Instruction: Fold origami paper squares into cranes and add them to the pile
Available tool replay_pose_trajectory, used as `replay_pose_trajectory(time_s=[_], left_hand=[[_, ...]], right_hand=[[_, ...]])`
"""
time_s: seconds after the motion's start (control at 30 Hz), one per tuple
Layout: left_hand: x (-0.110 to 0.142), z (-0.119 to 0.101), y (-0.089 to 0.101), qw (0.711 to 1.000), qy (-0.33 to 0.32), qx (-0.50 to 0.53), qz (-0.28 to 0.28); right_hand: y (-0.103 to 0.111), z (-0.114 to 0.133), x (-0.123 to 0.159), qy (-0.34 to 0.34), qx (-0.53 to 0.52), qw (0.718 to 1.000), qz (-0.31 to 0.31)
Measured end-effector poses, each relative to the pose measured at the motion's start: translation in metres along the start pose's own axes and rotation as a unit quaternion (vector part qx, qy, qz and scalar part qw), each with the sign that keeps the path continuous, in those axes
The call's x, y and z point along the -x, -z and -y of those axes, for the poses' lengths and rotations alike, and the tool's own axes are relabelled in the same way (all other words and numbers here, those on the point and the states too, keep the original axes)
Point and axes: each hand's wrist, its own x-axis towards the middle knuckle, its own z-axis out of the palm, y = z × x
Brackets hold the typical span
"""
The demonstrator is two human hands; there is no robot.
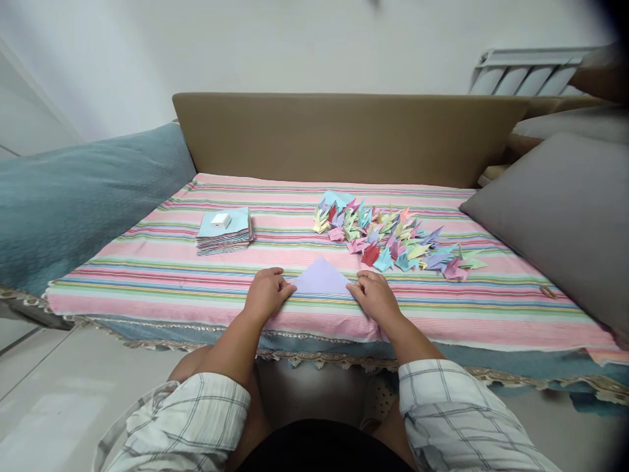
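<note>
A lavender sheet of origami paper [322, 276], folded into a triangle, lies on the striped cloth with its point facing away from me. My left hand [268, 292] pinches its left corner between thumb and fingers. At the opposite corner, my right hand [376, 296] grips the paper in the same way. Beyond my right hand spreads a pile of folded paper cranes [393, 239] in many colours. A stack of square paper [225, 241] stands farther off to the left, with a small white box-shaped object [221, 221] on top.
The striped cloth [147, 269] covers a sofa seat with a brown backrest [344, 141]. A blue-covered armrest [98, 190] bounds the left side, and a grey cushion [560, 216] the right. A small brown object [548, 292] lies near the cushion.
</note>
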Motion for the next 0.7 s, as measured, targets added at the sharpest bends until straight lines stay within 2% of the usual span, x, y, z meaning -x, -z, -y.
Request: replay_pose_trajectory(time_s=[0.27, 0.33, 0.4, 0.47, 0.53, 0.6, 0.7], left_hand=[[0.003, -0.009, 0.000, 0.998, -0.001, -0.063, -0.013], [0.007, -0.017, -0.003, 0.992, 0.008, -0.106, -0.060], [0.012, -0.027, -0.010, 0.985, -0.042, -0.139, -0.095], [0.019, -0.038, -0.020, 0.978, -0.149, -0.138, -0.055], [0.026, -0.049, -0.030, 0.964, -0.229, -0.134, -0.003], [0.033, -0.059, -0.040, 0.959, -0.250, -0.136, 0.014], [0.041, -0.066, -0.050, 0.961, -0.229, -0.149, 0.035]], right_hand=[[0.001, 0.004, 0.001, -0.006, 0.007, 1.000, 0.002], [0.002, 0.005, 0.001, -0.009, 0.009, 1.000, 0.002], [0.001, 0.005, 0.001, -0.012, 0.010, 1.000, 0.003], [0.001, 0.004, 0.001, -0.012, 0.010, 1.000, 0.000], [0.000, 0.003, 0.000, -0.006, 0.011, 1.000, -0.005], [-0.001, 0.002, 0.000, 0.002, 0.014, 1.000, -0.011], [0.000, 0.002, 0.000, 0.009, 0.017, 1.000, -0.011]])
